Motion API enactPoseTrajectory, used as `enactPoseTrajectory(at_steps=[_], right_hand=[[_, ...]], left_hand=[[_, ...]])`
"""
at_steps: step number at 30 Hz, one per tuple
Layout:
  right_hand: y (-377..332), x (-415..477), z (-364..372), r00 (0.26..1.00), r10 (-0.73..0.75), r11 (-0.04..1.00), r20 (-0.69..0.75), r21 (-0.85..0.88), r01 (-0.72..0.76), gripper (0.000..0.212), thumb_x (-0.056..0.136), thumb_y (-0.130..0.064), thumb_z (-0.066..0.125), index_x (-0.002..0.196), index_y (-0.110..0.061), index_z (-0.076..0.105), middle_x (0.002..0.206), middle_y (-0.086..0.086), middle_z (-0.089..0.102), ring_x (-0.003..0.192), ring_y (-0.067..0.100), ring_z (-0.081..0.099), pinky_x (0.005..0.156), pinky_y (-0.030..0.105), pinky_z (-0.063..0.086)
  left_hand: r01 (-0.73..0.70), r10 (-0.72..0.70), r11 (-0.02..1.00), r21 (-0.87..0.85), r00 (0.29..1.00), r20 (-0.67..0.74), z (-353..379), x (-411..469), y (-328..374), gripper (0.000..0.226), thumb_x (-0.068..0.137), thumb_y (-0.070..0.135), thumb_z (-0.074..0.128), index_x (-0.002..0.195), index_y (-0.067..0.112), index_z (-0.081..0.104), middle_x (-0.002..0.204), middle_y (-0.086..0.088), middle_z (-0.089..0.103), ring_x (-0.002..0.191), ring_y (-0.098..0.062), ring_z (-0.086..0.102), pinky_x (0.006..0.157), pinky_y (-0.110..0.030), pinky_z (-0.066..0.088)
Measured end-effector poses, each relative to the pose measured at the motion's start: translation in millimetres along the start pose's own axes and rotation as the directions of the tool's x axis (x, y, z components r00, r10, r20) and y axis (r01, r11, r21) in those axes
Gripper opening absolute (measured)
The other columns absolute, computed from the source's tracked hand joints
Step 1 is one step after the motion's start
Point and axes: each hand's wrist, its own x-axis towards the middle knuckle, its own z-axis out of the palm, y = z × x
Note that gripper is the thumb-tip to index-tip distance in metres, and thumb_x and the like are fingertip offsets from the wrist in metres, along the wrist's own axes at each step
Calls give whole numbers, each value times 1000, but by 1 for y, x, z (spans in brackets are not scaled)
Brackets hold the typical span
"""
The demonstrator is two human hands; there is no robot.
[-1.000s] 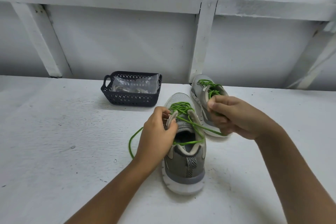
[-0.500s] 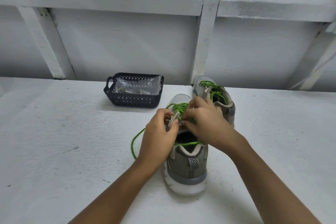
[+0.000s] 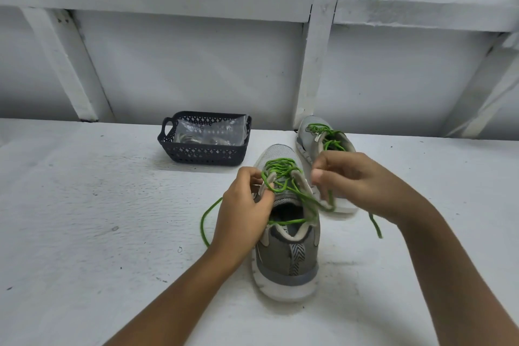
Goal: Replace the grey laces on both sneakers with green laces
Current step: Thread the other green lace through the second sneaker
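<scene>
A grey sneaker [image 3: 286, 258] stands heel toward me on the white table, threaded with a green lace [image 3: 276, 170]. My left hand [image 3: 244, 211] grips the sneaker's left eyelet flap, and a loose lace end [image 3: 206, 219] curves out to its left. My right hand [image 3: 356, 185] pinches the lace's other strand beside the right flap; that strand's end [image 3: 376, 226] trails under my wrist. A second grey sneaker [image 3: 311, 137] with green lacing [image 3: 328, 137] stands behind, partly hidden by my right hand.
A dark perforated basket [image 3: 202, 153] holding a clear plastic bag sits at the back of the table, left of the sneakers. A white panelled wall with a vertical post [image 3: 314, 64] rises right behind the table.
My right hand went from the right of the near sneaker to over its tongue, then pulled back right with a lace strand. My left hand stayed on the left flap.
</scene>
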Motion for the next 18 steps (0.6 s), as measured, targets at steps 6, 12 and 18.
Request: enactPoseTrajectory(at_steps=[6, 12, 18], right_hand=[[7, 17, 31, 999, -26, 734, -30, -679, -1, 22, 92, -34, 52, 100, -23, 70, 111, -2, 44, 105, 19, 39, 91, 39, 39], [22, 28, 47, 988, -72, 667, -138, -743, -55, 30, 89, -38, 57, 112, -19, 59, 120, 3, 38, 109, 24, 39, 88, 38, 42], [29, 34, 49, 971, -72, 771, -228, -631, -91, 31, 86, -35, 64, 112, -18, 62, 117, 5, 41, 111, 23, 43, 89, 38, 45]], left_hand=[[6, -6, 1000, -2, 1000, 3, 1, 1, 0, 16, 87, 28, 64, 96, 31, 51, 90, 16, 62, 88, 10, 56, 69, -17, 48], [13, -13, 1000, 12, 1000, -8, 2, 1, -1, 14, 86, 26, 62, 95, 31, 52, 92, 15, 63, 87, 3, 58, 72, -22, 49], [-22, 22, 1000, 11, 1000, -17, 3, 1, -2, 13, 86, 28, 62, 95, 27, 53, 92, 13, 62, 90, -4, 59, 74, -23, 48]])
